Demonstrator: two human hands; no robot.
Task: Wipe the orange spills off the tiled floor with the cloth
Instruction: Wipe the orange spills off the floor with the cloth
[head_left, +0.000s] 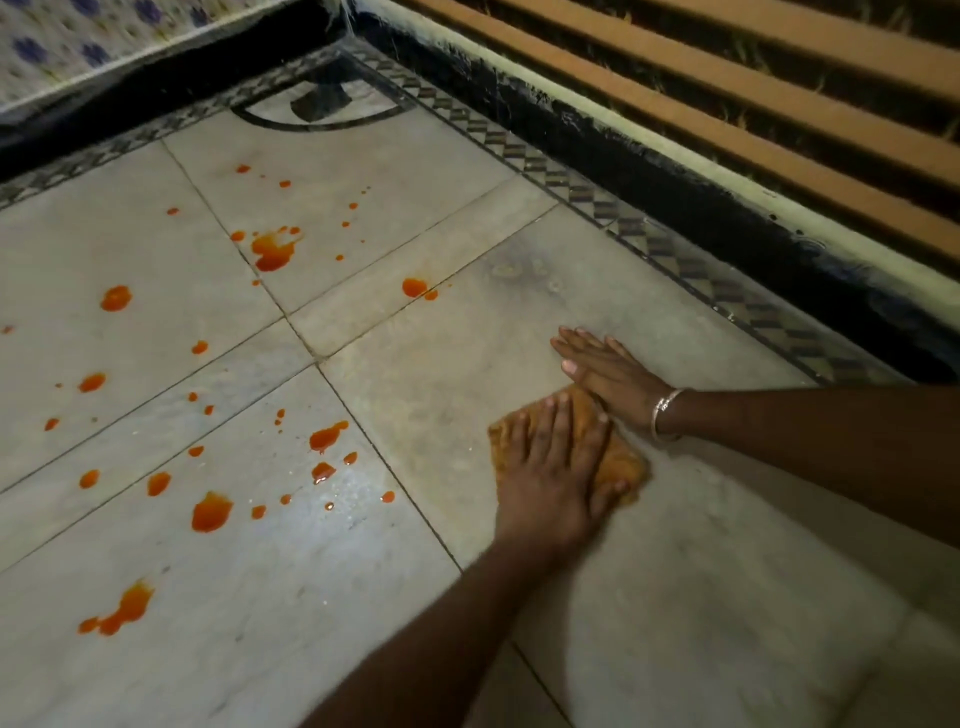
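Note:
An orange-stained cloth lies on the pale tiled floor, right of centre. My left hand presses flat on top of it with fingers spread, covering most of it. My right hand, with a silver bangle at the wrist, lies flat on the tile just beyond the cloth, its heel at the cloth's far edge and nothing in it. Orange spills dot the tiles to the left: a big blot at the back, a drop on a tile joint, several splashes nearer me and a streak at the front left.
A patterned tile border and a dark skirting run along the right, below a wall of wooden slats. A flowered fabric edge hangs at the top left. A black curved inlay marks the far corner of the floor.

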